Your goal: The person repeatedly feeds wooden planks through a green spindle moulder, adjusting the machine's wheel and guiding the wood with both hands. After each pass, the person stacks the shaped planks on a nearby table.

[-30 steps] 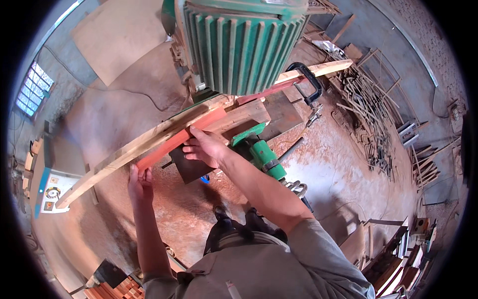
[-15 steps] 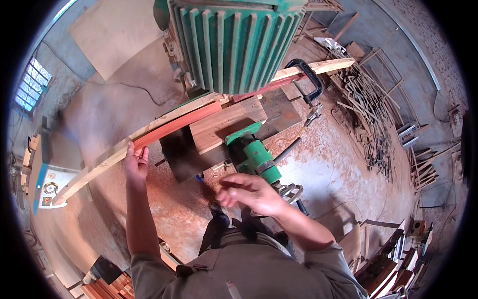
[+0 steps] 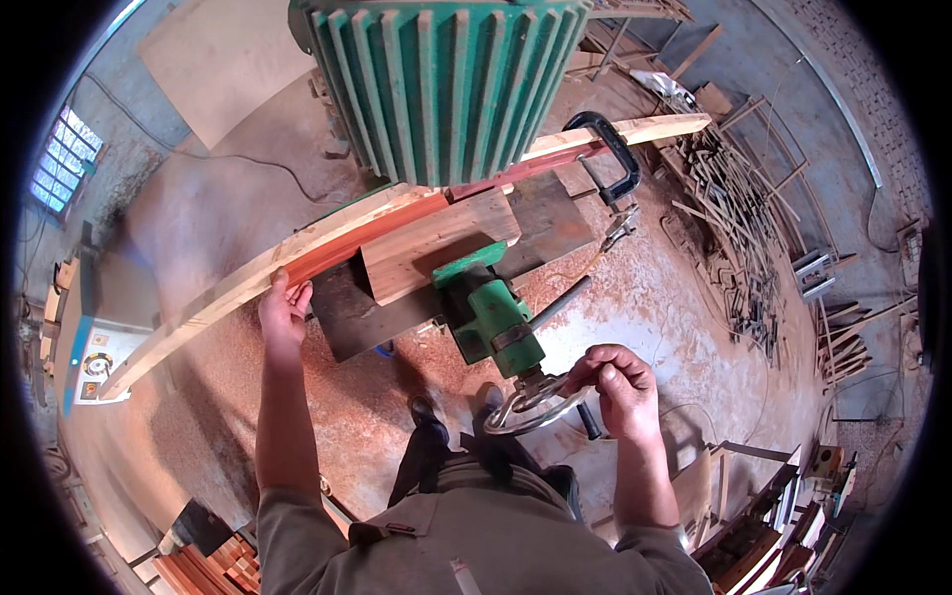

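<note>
My left hand [image 3: 285, 309] is closed on the near end of a reddish wooden strip [image 3: 347, 256], thumb on top. That strip lies along a long pale wooden beam [image 3: 213, 307]. A brown wooden block [image 3: 421, 258] sits against the strip, with the green pressing plate of a screw clamp [image 3: 499, 322] on its near side. At the clamp's near end is a shiny metal handwheel [image 3: 540, 426]; my right hand [image 3: 620, 390] grips the right side of its rim. The far end of the strip passes toward a ribbed green motor housing [image 3: 446, 94], which hides what lies beneath it.
A black C-clamp [image 3: 623, 164] grips the beam's right part. A dark metal bed [image 3: 347, 317] lies under the block. At left stands a cabinet with a dial [image 3: 99, 365]. Metal rods and clamps [image 3: 729, 238] are heaped at right. Reddish timber [image 3: 223, 565] is stacked lower left.
My right hand has moved right, from above the clamp onto the handwheel rim. My left hand and the strip's near end have shifted slightly right. The machine appears a little further left in view.
</note>
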A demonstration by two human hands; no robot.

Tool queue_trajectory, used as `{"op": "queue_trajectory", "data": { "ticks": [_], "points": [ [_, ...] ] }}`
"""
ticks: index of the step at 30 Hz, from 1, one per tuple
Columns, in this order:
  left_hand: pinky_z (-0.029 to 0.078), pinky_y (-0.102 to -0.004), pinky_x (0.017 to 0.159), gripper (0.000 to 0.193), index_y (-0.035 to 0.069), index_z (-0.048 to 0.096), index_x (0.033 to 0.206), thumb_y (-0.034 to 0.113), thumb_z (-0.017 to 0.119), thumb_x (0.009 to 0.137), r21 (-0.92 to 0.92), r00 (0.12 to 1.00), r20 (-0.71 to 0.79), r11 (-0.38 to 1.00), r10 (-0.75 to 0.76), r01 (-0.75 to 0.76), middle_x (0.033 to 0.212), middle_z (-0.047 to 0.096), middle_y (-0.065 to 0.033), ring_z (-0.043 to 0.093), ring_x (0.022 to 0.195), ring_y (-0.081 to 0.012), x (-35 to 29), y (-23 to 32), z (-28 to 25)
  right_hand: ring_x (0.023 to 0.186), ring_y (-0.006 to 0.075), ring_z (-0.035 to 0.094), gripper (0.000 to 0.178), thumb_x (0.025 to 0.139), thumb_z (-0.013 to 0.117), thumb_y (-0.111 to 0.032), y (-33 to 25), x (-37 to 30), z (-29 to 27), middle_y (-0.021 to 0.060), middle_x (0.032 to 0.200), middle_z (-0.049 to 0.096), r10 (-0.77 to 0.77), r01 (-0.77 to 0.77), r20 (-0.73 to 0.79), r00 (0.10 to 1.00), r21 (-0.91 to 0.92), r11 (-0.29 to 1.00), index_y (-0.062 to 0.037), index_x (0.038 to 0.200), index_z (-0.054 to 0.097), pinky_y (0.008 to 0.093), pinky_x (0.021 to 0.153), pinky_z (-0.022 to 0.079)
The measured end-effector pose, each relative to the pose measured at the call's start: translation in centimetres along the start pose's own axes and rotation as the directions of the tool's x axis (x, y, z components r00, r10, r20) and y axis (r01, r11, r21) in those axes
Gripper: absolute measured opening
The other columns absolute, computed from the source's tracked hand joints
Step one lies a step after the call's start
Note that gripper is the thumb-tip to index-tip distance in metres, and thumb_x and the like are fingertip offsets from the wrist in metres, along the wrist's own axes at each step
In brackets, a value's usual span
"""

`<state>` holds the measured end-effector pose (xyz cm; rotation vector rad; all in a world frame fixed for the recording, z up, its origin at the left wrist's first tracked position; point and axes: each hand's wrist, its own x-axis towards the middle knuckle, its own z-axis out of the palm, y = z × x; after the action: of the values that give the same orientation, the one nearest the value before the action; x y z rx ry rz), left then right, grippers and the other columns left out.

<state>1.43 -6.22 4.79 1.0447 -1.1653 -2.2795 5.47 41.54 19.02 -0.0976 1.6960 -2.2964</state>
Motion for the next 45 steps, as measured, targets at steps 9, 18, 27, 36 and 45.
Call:
{"op": "queue_trajectory", "data": {
  "ticks": [9, 18, 27, 36, 45],
  "points": [
    [0.053, -0.0327, 0.075, 0.036, 0.006, 0.051, 0.112, 0.026, 0.065, 0.085, 0.019, 0.998, -0.045, 0.999, 0.047, -0.046, 0.094, 0.06, -0.0097, 0.061, 0.081, -0.0206, 0.0, -1.2, 1.5, 0.076, 0.0202, 0.061, 0.021, 0.091, 0.052, -0.014, 1.9, 3.0, -5.4, 0.0123, 0.09, 0.062, 0.002, 0.008, -0.286, 0.958, 0.033, 0.999, 0.0019, 0.104, 0.054, 0.0324, 0.069, 0.051],
    [0.053, -0.0334, 0.075, 0.039, 0.007, 0.048, 0.114, 0.028, 0.064, 0.085, 0.088, 0.997, -0.062, 0.995, 0.05, -0.044, 0.097, 0.06, -0.0116, 0.062, 0.085, -0.0222, 0.0, -1.5, 1.9, 0.089, 0.0299, 0.056, 0.046, 0.094, 0.04, -0.047, 7.5, 12.7, -6.3, 0.0129, 0.096, 0.058, 0.387, -0.194, -0.208, 0.898, 0.602, 0.775, -0.0051, 0.109, 0.05, 0.0447, 0.084, 0.042],
    [0.052, -0.0326, 0.073, 0.038, 0.007, 0.05, 0.115, 0.029, 0.062, 0.086, 0.091, 0.998, -0.003, 0.994, 0.068, -0.068, 0.095, 0.059, -0.0078, 0.06, 0.085, -0.0192, -1.2, -1.4, 1.5, 0.076, 0.0311, 0.063, 0.032, 0.084, 0.057, -0.037, 2.6, 10.6, 18.7, 0.0159, 0.077, 0.064, 0.269, 0.46, 0.543, 0.796, -0.831, 0.314, -0.0075, 0.08, 0.068, 0.0389, 0.071, 0.05],
    [0.05, -0.0331, 0.077, 0.041, 0.009, 0.048, 0.119, 0.032, 0.06, 0.087, 0.117, 0.998, 0.055, 0.993, 0.027, -0.033, 0.098, 0.058, -0.0069, 0.059, 0.087, -0.0185, -0.7, -1.7, 1.3, 0.081, 0.0328, 0.063, 0.034, 0.082, 0.058, -0.04, 6.4, 11.0, 18.8, 0.0157, 0.081, 0.066, 0.437, 0.435, 0.438, 0.786, -0.893, 0.115, -0.0078, 0.085, 0.067, 0.0409, 0.073, 0.051],
    [0.05, -0.0328, 0.075, 0.044, 0.009, 0.047, 0.12, 0.035, 0.06, 0.087, 0.165, 1.0, 0.003, 0.986, 0.015, -0.015, 0.101, 0.059, -0.0103, 0.061, 0.088, -0.0203, -0.3, -1.0, 0.2, 0.094, 0.0199, 0.055, 0.05, 0.091, 0.045, -0.048, -21.4, 18.3, 2.3, 0.0078, 0.101, 0.06, -0.597, 0.346, 0.077, 0.799, -0.871, 0.349, -0.0036, 0.11, 0.056, 0.0378, 0.088, 0.042]
  ]
}}
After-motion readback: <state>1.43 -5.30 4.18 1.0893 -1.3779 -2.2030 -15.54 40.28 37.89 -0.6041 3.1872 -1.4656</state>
